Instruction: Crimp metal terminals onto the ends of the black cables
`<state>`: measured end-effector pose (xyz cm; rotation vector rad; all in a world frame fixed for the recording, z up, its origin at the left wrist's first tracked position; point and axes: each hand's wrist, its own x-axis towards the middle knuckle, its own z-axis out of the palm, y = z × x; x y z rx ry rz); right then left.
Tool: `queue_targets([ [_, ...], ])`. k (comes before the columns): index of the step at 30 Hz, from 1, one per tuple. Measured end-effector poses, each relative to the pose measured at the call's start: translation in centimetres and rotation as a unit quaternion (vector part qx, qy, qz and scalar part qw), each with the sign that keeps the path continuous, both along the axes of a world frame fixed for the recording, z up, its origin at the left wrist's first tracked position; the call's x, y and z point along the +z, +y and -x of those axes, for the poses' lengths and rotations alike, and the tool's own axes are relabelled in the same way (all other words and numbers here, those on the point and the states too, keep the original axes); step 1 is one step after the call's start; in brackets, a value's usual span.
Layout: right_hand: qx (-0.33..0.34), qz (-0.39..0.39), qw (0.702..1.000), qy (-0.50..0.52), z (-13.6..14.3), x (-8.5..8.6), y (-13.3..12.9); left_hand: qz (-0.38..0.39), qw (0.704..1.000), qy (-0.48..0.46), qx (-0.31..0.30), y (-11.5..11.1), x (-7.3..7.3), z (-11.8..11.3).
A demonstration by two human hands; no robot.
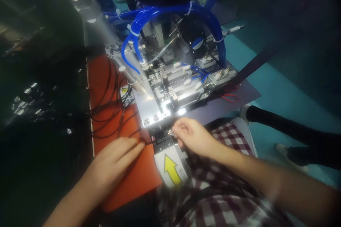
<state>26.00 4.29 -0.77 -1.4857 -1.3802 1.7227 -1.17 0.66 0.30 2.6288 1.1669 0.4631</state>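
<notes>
Thin coloured wire ends [170, 133] of a black cable [157, 140] are pinched in my right hand [188, 134], just in front of a metal machine [173, 88]. My left hand [117, 156] lies over the orange mat [146, 173], its fingers together and its fingertips at the cable's left part. Whether those fingertips grip the cable is hidden. Below the wire ends sits a white cover with a yellow arrow [172, 168].
Black cables [106, 104] loop over the mat at the left. Thick blue tubes [176, 9] arch above the machine. Red wires [230, 94] lie at its right. Another person's dark-clothed legs [274, 124] show at the right.
</notes>
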Motion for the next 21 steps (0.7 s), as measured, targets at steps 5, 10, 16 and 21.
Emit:
queue_targets([
  [5, -0.047, -0.006, 0.997, 0.067, -1.1, -0.8, -0.3, -0.029, 1.000, -0.011, 0.001, 0.3, -0.2, -0.2],
  [10, -0.080, 0.019, 0.991, 0.104, -1.4, -0.8, -1.1, -0.036, 0.999, -0.018, 0.017, -0.1, -0.7, -0.4],
  [16, -0.077, 0.090, 0.979, 0.167, -0.7, -0.3, -0.6, -0.031, 0.999, -0.021, 0.023, -0.3, -1.0, -0.3],
  [21, -0.076, 0.090, 0.980, 0.161, 0.1, -0.4, -0.2, -0.024, 0.999, -0.019, 0.022, -0.4, -0.9, -0.4],
])
